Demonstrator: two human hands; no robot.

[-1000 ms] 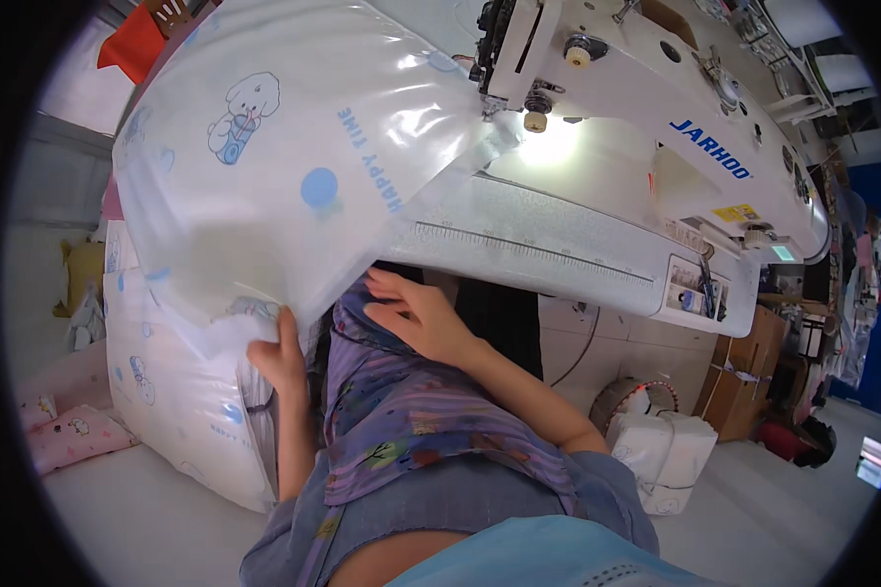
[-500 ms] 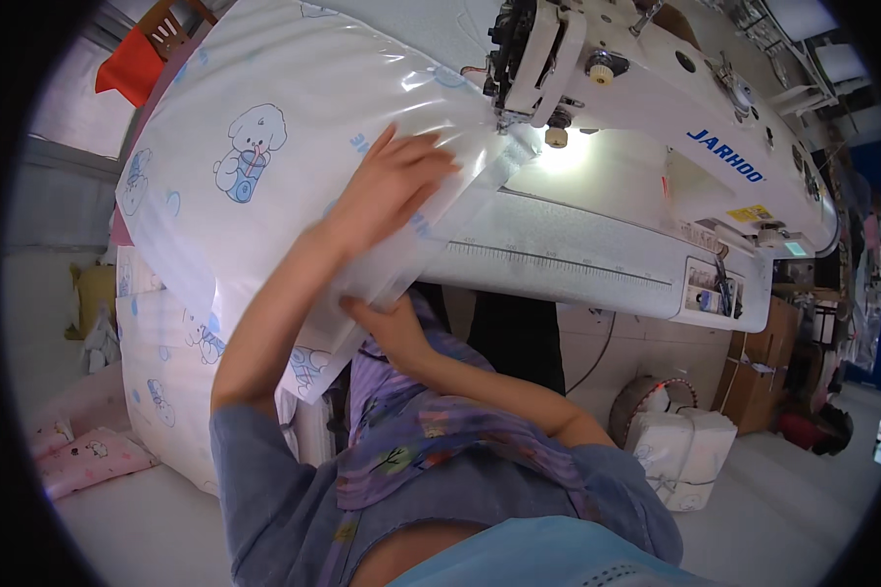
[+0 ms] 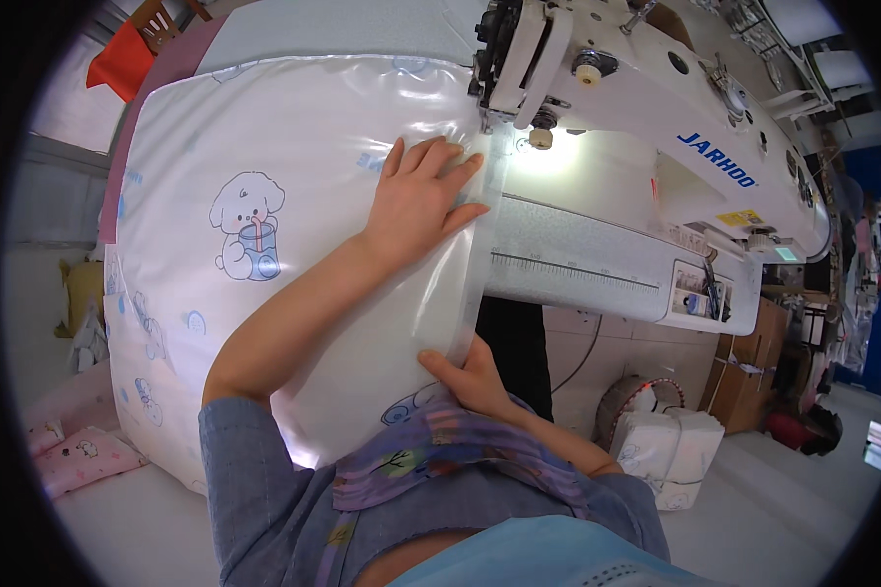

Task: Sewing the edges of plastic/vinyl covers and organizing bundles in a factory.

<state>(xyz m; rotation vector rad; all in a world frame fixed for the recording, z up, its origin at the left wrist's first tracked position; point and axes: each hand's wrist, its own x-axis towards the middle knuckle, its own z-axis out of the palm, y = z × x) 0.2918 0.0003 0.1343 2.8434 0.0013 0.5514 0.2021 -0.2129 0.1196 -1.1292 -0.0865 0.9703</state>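
your left hand is laid flat on the glossy white puppy-print sheet, fingers spread and thumb held apart, pressing near the sheet's right edge just below the sewing head. your right hand is lower down, close to your lap, with the sheet's near edge pinched between the thumb, which lies on top, and the fingers, partly hidden under the material.

the sheet lies over the worktable to the left of the industrial sewing machine, and drapes down toward you and over the table's left front. a pale translucent border strip runs along its right side, from your right hand up to the sewing head; the needle area is too small to tell whether the strip is under the foot. a bright patch of light falls just right of there, and the ruler scale shows on the machine bed beside the strip.

your purple patterned apron meets the sheet's lower edge. to your right on the floor, a tied white stack sits by a round basket, with a cardboard box behind. at far left lie pink printed fabric and, higher up, a red cloth on a wooden chair.
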